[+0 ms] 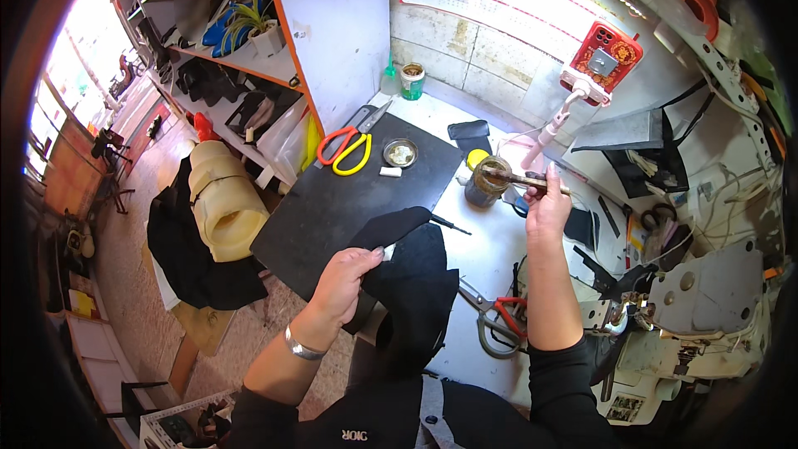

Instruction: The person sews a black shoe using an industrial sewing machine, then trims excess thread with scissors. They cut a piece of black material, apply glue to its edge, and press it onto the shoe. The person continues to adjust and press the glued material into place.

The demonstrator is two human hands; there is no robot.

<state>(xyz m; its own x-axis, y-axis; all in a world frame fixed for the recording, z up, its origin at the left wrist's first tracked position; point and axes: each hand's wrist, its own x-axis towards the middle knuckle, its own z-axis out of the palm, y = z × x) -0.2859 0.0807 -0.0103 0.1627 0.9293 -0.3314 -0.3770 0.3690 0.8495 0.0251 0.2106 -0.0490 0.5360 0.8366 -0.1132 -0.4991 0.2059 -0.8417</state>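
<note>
My left hand (pixel 342 284) is closed in a pinch on black fabric (pixel 413 270), with a small white patch showing beside the thumb. The fabric hangs in front of me, over the near edge of the table. In my right hand (pixel 549 209) is a brush (pixel 525 179) with a thin brownish handle. Its far end lies at the mouth of a brown-stained glass jar (pixel 484 192), so I cannot make out the bristles. Just behind the jar is a round yellow lid (pixel 477 159).
A dark mat (pixel 312 208) bears red-and-yellow-handled scissors (pixel 353 145) and a small round dish (pixel 401 152). Red-handled scissors (pixel 499 326) lie near my right forearm. A phone (pixel 605 60) on a pink stand rises behind the jar. At right stands a sewing machine (pixel 706 291).
</note>
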